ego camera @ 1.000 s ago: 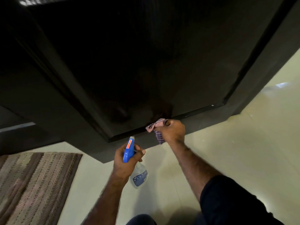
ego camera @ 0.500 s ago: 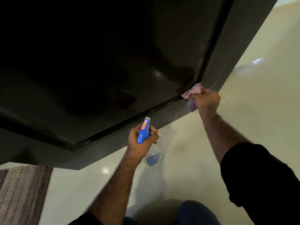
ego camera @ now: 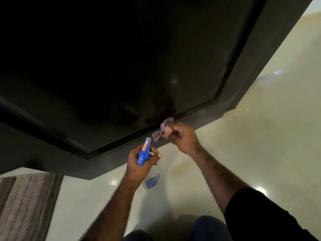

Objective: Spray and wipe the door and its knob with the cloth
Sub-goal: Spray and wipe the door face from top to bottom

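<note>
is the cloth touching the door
Touching. The head view shows the cloth, bunched in the right hand, pressed against the door at its lower edge with no gap.

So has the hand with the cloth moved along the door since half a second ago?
Yes: the right hand and cloth slid left from the door panel's bottom-right corner.

Readable text: none anywhere in the view.
Sticker on trigger: the blue plastic trigger head of the clear spray bottle [ego camera: 143, 154] carries a small orange-red sticker [ego camera: 145, 146]; any print on it is too small and blurred to read.
Label on bottle body: a blue label with pale markings [ego camera: 153, 179] sits on the clear lower body of the bottle; no word, brand or number can be made out.
Dark glossy door panel [ego camera: 121, 66]: carries no legible sign, number or lettering.
</note>
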The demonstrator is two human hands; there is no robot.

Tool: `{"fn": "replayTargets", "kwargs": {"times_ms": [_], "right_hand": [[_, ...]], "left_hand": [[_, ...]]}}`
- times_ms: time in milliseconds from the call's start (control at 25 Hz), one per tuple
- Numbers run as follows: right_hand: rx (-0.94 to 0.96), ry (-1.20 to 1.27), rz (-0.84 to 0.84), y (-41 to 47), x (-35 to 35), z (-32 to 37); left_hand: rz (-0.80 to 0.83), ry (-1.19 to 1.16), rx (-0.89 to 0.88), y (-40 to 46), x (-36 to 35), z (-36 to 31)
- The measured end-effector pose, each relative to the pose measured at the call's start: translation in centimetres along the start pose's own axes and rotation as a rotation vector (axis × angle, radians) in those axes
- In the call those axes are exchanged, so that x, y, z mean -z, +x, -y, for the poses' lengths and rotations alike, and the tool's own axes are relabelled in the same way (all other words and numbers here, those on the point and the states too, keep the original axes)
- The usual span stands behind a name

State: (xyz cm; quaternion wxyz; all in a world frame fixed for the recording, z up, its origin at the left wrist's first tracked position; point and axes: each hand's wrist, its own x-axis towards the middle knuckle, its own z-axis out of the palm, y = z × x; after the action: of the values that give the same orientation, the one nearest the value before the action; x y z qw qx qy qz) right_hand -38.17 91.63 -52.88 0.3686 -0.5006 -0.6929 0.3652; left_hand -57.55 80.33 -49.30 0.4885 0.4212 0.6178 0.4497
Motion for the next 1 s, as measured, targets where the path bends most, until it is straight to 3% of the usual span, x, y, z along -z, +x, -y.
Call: {"fn": "replayTargets", "kwargs": {"times_ms": [80, 200, 320, 680, 800, 1000], "right_hand": [[-0.208, 0.362, -0.001, -1.8, -0.8, 1.9], [-0.542, 1.057, -0.178, -5.7, -1.7, 4.1], [-0.641, 1.466, -0.315, -9.6, -1.9, 4.4], [-0.573, 1.721, -0.318, -13.4, -2.7, 0.0], [-0.637, 1.668, -0.328, -12.0, -3.1, -1.6], [-0.57, 1.711, -0.307, -10.2, -3.1, -3.5]], "left_hand": [[-0.011, 0.053, 0.019, -2.0, 1.4, 0.1], [-0.042, 0.076, 0.074, -4.4, 3.4, 0.6], [-0.05, 0.129, 0.091, -5.7, 4.1, 1.0], [0.295, 0.292, -0.017, -6.5, -1.6, 0.4], [0.308, 0.278, 0.02, -5.4, -3.9, 1.4], [0.211, 0.297, 0.114, -3.7, -6.8, 3.4]]}}
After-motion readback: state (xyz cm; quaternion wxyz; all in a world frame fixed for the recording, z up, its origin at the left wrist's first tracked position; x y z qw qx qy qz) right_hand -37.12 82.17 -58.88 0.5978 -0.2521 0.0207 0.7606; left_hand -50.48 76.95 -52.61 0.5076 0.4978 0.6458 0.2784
